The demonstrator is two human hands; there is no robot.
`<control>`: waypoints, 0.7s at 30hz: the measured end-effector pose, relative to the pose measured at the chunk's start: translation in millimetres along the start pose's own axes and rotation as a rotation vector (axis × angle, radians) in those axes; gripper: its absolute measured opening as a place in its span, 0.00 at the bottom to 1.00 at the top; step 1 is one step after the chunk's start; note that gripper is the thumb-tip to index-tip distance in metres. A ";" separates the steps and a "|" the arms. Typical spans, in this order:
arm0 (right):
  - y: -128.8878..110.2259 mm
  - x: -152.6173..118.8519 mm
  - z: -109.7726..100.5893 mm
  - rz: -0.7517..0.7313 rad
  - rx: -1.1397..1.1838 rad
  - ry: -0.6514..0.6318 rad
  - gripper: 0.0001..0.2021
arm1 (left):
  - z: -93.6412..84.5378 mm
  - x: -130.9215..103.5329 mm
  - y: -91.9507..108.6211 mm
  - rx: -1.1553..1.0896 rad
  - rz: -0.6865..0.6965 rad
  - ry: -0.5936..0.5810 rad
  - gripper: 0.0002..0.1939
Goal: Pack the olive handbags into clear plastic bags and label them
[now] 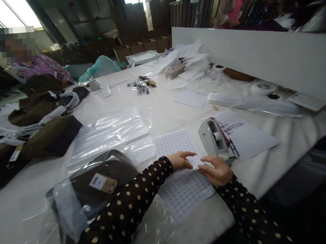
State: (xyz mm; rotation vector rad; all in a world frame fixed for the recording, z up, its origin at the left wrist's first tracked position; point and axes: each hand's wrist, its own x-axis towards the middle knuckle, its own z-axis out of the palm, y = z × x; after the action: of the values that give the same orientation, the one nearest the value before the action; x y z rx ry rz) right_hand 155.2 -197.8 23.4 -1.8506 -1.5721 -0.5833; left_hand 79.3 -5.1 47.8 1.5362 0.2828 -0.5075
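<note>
Above a sheet of printed labels (178,141), my left hand (182,161) and my right hand (217,170) meet over a small white piece of paper (194,162). The fingers of each hand are closed on its edges, left and right. More rows of printed labels (187,199) show below the hands. Close to my right hand stands a grey tape dispenser (212,135). Left of my left forearm lies a dark bag in clear plastic (98,164) with a tag (102,182) on top.
Clear plastic bags (113,133) lie flat ahead of the wrapped bag. Dark bags (48,136) are heaped at left, near a person (46,67). A handwritten sheet (245,134) lies beyond the dispenser. A white panel (253,54) borders the table at right.
</note>
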 end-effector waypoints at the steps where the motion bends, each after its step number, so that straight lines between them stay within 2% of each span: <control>1: -1.4 1.3 -2.8 -0.050 -0.030 0.017 0.05 | 1.1 -2.1 1.8 0.010 -0.003 0.011 0.34; 7: -6.0 1.5 -10.4 -0.147 -0.008 0.034 0.08 | 4.7 -9.3 6.2 0.104 -0.014 0.055 0.35; 9: -8.4 0.5 -12.2 -0.132 0.005 0.062 0.08 | 3.4 -8.7 5.9 0.161 -0.012 0.080 0.33; 11: -13.4 1.1 -14.3 -0.039 0.055 0.100 0.08 | 0.3 -9.1 7.5 0.232 -0.001 0.145 0.32; 12: -16.9 2.5 -15.2 0.072 0.113 0.126 0.06 | -1.3 -11.1 9.6 0.271 0.015 0.199 0.31; 14: -25.3 9.0 -15.8 0.447 0.339 0.164 0.02 | -3.1 -21.6 15.5 0.348 0.074 0.347 0.31; 16: -35.2 20.8 -14.1 0.898 0.684 0.152 0.09 | 0.0 -44.6 20.7 0.412 0.168 0.485 0.31; 17: -40.6 28.6 -12.3 1.077 0.858 0.129 0.13 | 4.3 -61.1 21.3 0.455 0.241 0.543 0.29; 19: -53.0 46.7 -6.8 1.272 1.138 0.075 0.18 | 18.4 -102.1 15.3 0.558 0.417 0.653 0.21; 21: -68.7 66.2 1.0 1.295 1.279 0.004 0.19 | 37.5 -148.0 -1.6 0.662 0.570 0.768 0.13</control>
State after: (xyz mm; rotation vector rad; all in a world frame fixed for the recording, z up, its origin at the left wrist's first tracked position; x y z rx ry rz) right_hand 100.2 -144.9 80.8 -1.3112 -0.2086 0.8256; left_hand -54.8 -22.1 118.9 2.3113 0.2497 0.5215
